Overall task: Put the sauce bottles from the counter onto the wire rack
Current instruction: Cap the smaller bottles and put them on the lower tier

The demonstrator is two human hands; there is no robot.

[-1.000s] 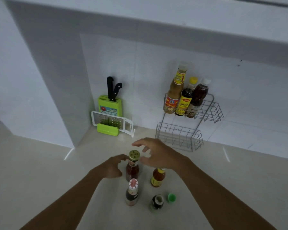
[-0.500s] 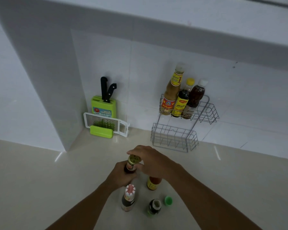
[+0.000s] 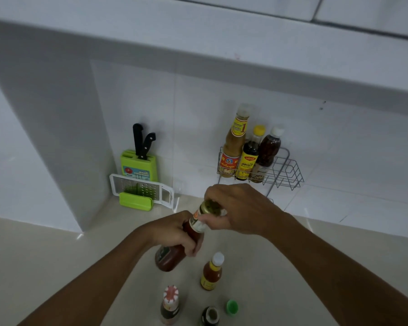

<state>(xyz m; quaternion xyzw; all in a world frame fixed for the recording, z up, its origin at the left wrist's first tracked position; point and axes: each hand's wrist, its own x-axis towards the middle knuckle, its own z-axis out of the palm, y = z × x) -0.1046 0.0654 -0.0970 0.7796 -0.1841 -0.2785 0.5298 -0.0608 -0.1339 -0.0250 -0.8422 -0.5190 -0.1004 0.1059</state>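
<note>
A red sauce bottle (image 3: 172, 256) with a gold cap is lifted off the counter and tilted. My left hand (image 3: 172, 231) grips its body, and my right hand (image 3: 238, 209) closes around its neck and cap. On the counter below stand an orange sauce bottle with a white cap (image 3: 211, 272), a dark bottle with a red-white cap (image 3: 169, 307) and an uncapped dark bottle (image 3: 210, 316). The wire rack (image 3: 284, 171) stands against the back wall. Its upper tier holds three bottles (image 3: 247, 156); my right hand hides most of the lower tier.
A loose green cap (image 3: 232, 307) lies beside the uncapped bottle. At the back left a green knife block (image 3: 138, 165) with black knives stands behind a white and green grater (image 3: 139, 191). A white wall column (image 3: 45, 137) rises on the left.
Both hands closed on the gold-capped bottle and lifted it off the counter, tilting it. The orange bottle behind it has come into full view.
</note>
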